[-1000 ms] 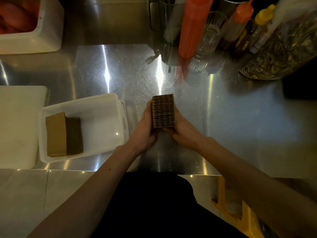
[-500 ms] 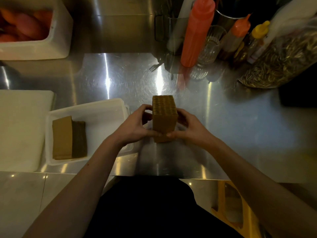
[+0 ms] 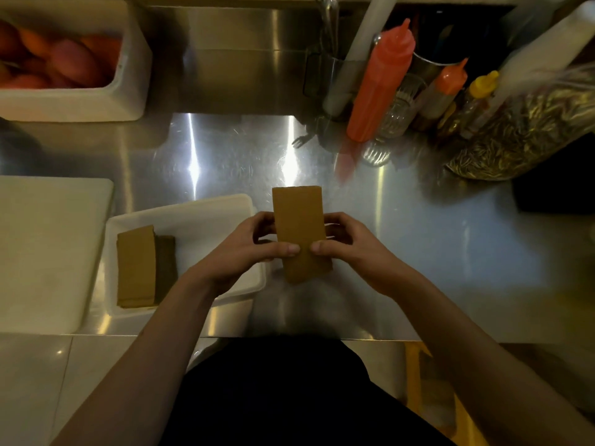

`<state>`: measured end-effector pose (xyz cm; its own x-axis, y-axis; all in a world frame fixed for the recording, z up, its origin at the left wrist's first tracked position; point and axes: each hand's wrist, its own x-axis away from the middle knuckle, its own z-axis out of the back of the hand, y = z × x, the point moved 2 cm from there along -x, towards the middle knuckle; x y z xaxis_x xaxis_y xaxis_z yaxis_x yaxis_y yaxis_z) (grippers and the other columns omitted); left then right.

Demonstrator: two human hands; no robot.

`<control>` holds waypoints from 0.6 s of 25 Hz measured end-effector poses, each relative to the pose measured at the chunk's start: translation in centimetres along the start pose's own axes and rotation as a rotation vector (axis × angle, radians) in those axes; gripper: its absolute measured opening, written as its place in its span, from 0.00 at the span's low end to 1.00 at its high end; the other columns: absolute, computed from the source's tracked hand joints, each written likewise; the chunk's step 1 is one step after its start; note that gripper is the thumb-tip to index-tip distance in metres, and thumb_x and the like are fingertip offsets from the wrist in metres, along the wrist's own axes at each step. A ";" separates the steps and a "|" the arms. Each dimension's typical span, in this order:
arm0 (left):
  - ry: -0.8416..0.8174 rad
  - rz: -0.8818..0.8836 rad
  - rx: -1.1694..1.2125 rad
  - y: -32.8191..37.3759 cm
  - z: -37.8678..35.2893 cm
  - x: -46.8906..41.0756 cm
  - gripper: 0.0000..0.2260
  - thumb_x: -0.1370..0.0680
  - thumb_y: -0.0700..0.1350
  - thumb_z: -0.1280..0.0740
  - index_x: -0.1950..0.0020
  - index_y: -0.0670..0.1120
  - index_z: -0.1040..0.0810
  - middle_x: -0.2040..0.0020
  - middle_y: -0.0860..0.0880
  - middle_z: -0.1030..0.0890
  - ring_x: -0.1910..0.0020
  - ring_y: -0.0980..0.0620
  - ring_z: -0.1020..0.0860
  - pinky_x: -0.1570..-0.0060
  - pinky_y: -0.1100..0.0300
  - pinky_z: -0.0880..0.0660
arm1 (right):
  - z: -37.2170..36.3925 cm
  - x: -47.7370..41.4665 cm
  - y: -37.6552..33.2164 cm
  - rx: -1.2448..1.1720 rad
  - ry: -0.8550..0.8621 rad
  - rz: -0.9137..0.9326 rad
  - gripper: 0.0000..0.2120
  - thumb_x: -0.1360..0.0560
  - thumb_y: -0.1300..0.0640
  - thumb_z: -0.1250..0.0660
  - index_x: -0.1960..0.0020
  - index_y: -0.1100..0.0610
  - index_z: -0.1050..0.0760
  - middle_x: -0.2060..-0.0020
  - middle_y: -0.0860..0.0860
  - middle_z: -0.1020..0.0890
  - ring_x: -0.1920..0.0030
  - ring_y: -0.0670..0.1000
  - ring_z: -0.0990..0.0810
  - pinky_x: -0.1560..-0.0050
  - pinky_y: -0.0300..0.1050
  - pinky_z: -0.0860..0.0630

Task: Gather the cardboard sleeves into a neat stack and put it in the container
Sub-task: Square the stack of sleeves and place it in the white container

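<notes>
— Hands?

— Both up over the steel counter [image 3: 418,252], clamped on one stack of cardboard sleeves [image 3: 299,226]. Left hand [image 3: 248,249] on the stack's left edge, thumb laid across the broad brown face, fingers curled round behind. Right hand [image 3: 347,243] mirrored on the right edge, thumb tip nearly meeting the other thumb, fingers wrapped out of sight at the back.

— Stack's attitude?

— Flat face turned toward the camera, long side running away from the body, top end tilted slightly left. Lifted or resting on the counter: hard to say from this angle, possibly just clear of it.

— And the container?

— White container [image 3: 193,207] just left of the stack, partly under the left wrist. Already holding a second stack of sleeves [image 3: 135,265] lying along its left wall, with a darker strip beside it, likely that stack's shaded side. Rest of the container floor bare.

— Around that?

— White cutting board [image 3: 48,246] further left, touching or nearly touching the container. White tub of reddish produce [image 3: 96,101] at the far left corner. Red squeeze bottle [image 3: 380,85], smaller orange bottle [image 3: 447,88] and yellow-capped bottle [image 3: 479,88] along the back right, a ribbed glass [image 3: 396,114] among them. Clear bag of seeds [image 3: 521,136] at the far right.
</notes>
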<state>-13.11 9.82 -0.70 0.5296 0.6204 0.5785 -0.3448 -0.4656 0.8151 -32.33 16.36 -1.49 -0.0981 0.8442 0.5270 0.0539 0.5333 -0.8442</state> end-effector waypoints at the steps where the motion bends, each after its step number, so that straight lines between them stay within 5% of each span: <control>1: 0.002 -0.004 0.017 -0.1 0.5 0.6 0.33 0.39 0.56 0.21 0.36 0.54 0.28 0.37 0.52 0.21 0.39 0.53 0.21 0.41 0.55 0.22 | -0.8 0.1 -0.1 -0.003 0.014 -0.011 0.24 0.28 0.52 0.28 0.36 0.47 0.34 0.45 0.44 0.23 0.46 0.47 0.21 0.53 0.39 0.21; 5: 0.018 0.013 0.131 -0.4 2.7 2.9 0.26 0.34 0.55 0.21 0.40 0.53 0.25 0.39 0.51 0.19 0.40 0.52 0.20 0.40 0.53 0.23 | -4.4 0.1 -0.5 -0.033 0.057 -0.054 0.24 0.28 0.50 0.28 0.36 0.46 0.34 0.43 0.47 0.22 0.43 0.51 0.21 0.48 0.44 0.22; 8: 0.021 0.047 0.204 -1.1 4.7 4.6 0.30 0.36 0.55 0.24 0.36 0.49 0.25 0.40 0.49 0.19 0.41 0.50 0.19 0.40 0.51 0.22 | -7.5 0.1 -1.1 -0.050 0.060 -0.074 0.21 0.27 0.49 0.30 0.38 0.44 0.34 0.45 0.45 0.22 0.46 0.49 0.20 0.54 0.40 0.21; 11: 0.009 0.056 0.246 -1.8 6.8 5.6 0.22 0.36 0.50 0.27 0.43 0.49 0.23 0.42 0.48 0.18 0.43 0.48 0.18 0.46 0.53 0.20 | -10.5 -0.2 -1.4 -0.055 0.060 -0.093 0.21 0.26 0.51 0.30 0.37 0.46 0.34 0.47 0.45 0.22 0.48 0.49 0.20 0.58 0.38 0.20; 15: 0.059 0.074 0.262 -3.0 9.0 5.9 0.28 0.36 0.49 0.26 0.37 0.46 0.26 0.41 0.46 0.20 0.42 0.46 0.20 0.41 0.48 0.22 | -13.4 -1.1 -1.8 -0.018 0.068 -0.121 0.21 0.25 0.52 0.31 0.36 0.47 0.36 0.48 0.44 0.22 0.50 0.47 0.20 0.58 0.37 0.21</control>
<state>-2.02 9.16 -0.03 0.4619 0.6107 0.6432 -0.1648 -0.6534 0.7388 -18.99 15.19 0.76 -0.0378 0.7748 0.6310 0.0634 0.6321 -0.7723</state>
